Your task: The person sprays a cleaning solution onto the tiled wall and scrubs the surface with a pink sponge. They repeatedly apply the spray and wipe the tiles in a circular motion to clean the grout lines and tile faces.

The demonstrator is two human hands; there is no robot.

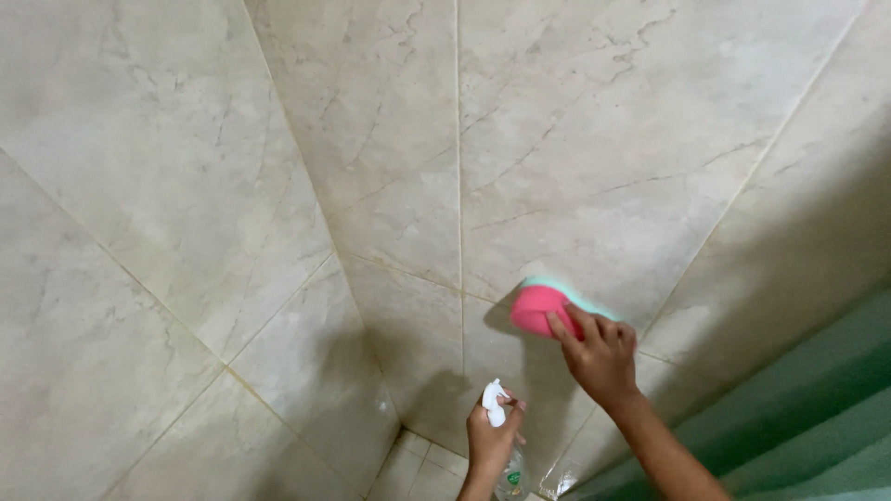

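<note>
Pressing a pink sponge (538, 309) with a pale green backing flat against the wall tiles (575, 167), the right hand (601, 357) sits right of centre in the lower half of the frame. Its grip is curled over the sponge's lower right edge, fingers (566, 327) laid on the pink face and pinching it against the tile just right of a vertical grout line (458, 186). The forearm runs down to the lower right edge.

Lower, near the bottom centre, the left hand (492, 436) is wrapped around the neck of a clear spray bottle (510, 478); its grip is closed on the bottle, just below the white trigger head (494, 403) that stands up above the knuckles. The bottle's clear body hangs below the hand at the bottom edge. The two hands are near each other but apart.

The beige marbled tiles fill most of the frame, two walls meeting in a corner left of centre. A green surface (817, 408) takes the lower right corner.
</note>
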